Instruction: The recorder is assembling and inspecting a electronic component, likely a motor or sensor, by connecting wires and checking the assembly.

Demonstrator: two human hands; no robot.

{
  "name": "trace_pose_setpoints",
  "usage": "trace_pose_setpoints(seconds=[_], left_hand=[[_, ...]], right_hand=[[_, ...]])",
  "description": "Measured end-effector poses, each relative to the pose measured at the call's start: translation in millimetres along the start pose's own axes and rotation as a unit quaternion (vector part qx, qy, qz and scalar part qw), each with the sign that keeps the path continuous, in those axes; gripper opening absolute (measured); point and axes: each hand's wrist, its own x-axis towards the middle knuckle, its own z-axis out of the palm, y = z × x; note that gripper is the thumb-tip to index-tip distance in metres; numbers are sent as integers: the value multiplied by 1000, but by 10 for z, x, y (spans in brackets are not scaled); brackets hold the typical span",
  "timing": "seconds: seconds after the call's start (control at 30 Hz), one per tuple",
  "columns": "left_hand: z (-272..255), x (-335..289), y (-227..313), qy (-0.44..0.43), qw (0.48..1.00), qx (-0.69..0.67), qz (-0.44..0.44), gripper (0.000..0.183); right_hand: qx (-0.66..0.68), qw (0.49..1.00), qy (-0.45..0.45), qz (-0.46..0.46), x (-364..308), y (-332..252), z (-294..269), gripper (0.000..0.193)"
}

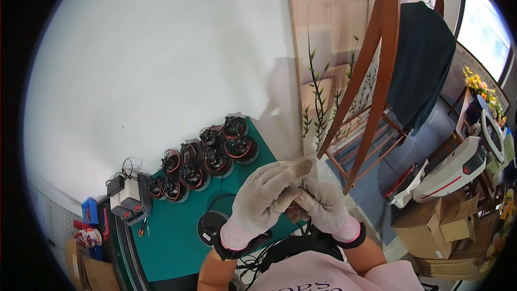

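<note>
Black disc (pixel 210 229) on the tabletop (pixel 167 250), left of both hands and beside the left wrist, which overlaps its edge in my view. Round; I read no long axis. Left hand (pixel 263 194) nearer, right hand (pixel 325 207) beyond it. Both gloved, raised together, fingers curled and tips meeting; I cannot tell if anything is held between. Farther out: clustered wired units (pixel 217 163), screwdriver (pixel 142 229) at the left.
</note>
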Motion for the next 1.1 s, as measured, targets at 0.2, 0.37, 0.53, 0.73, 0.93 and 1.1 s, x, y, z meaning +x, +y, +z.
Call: trace_pose_setpoints(seconds=[0.2, 0.37, 0.53, 0.73, 0.93, 1.1], left_hand=[[189, -77, 91, 63, 985, 19, -157, 29], [256, -123, 159, 32, 993, -30, -113, 37], [56, -73, 128, -29, 999, -5, -15, 36], [71, -70, 203, -34, 992, 104, -57, 26], [216, -96, 303, 18, 985, 122, -117, 32], [384, -109, 330, 75, 985, 120, -102, 38]], right_hand=[[-249, 959, 90, -105, 6, 111, -84, 19], [-85, 993, 68, -54, -83, 89, -207, 19], [-44, 999, -20, -21, -76, -78, -262, 21], [-129, 986, -74, -76, -95, -131, -408, 18], [-237, 942, 3, -239, -70, -29, -384, 13], [-217, 938, 50, -264, -102, -14, -390, 8]])
